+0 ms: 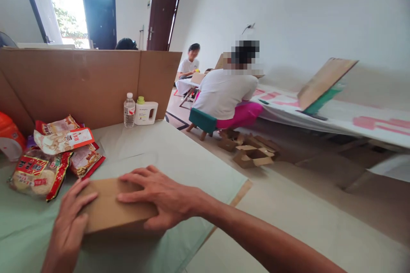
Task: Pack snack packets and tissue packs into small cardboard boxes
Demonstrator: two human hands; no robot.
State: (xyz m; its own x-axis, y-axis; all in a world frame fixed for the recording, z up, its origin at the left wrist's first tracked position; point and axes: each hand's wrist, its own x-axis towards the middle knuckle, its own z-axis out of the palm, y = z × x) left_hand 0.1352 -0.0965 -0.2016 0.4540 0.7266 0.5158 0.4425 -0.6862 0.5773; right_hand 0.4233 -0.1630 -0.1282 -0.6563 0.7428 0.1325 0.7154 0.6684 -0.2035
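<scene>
- Fingers of the right hand (160, 198) lie spread and flat on top of the cardboard box (110, 213), with the thumb down along its near edge; nothing is closed in a grip.
- Fingers of the left hand (68, 222) are also open, resting loosely over the left end of that box, palm down.
- Low in the frame and left of centre, the box lies flat on the pale green cloth (179, 166) that covers the table, with both hands touching it.
- Snack packets (57, 153) lie in a heap at mid left, near the box but apart from it.
- An orange container (9, 136) shows at the far left edge.
- Further up, a water bottle (129, 110) and a white jug (145, 112) stand side by side against a cardboard partition (80, 81).
- Right of centre, a person in a white shirt (224, 91) sits on a green stool (202, 120), back turned, at a long low table.
- Folded cartons (253, 153) lie on the floor near that stool.
- Another seated person (189, 65) is further back, beside a dark brown door (163, 8).
</scene>
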